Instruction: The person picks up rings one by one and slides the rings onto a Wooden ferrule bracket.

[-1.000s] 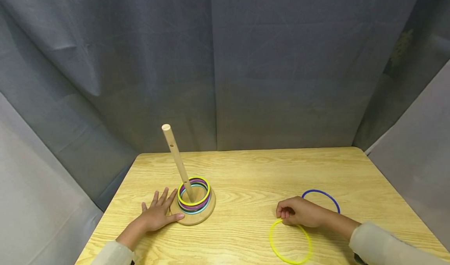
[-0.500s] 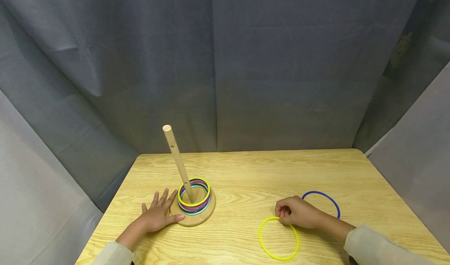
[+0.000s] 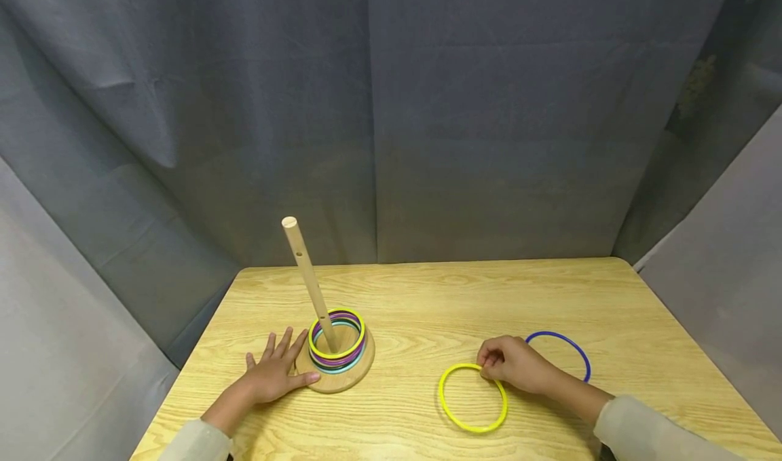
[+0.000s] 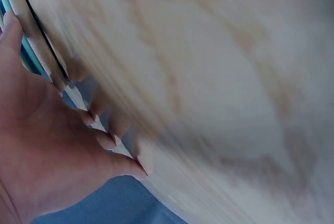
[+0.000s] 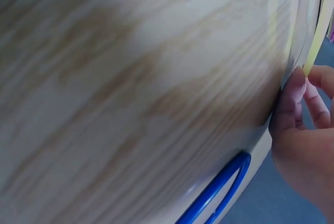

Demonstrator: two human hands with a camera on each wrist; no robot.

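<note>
A yellow ring is pinched at its far right edge by the curled fingers of the right hand; the ring lies on the wooden table, toward the front, right of centre. In the right wrist view the same pinch is seen, with the thumb and fingertips closed on the thin yellow rim. Just behind that hand a blue ring lies flat on the table — partly covered by the hand and wrist.

The left hand is laid flat on the table with its fingers spread and straight; nothing is held by it. Its thumb and fingers are set against the left edge of the round wooden base. From this base a wooden peg rises, leaning slightly to the left, with a small hole seen near its top. A stack of rings — yellow on top, then purple, dark and light blue — is gathered around the foot of the peg.

The table is enclosed by grey cloth at the back and sides. No writing, brand or label can be made out anywhere.
</note>
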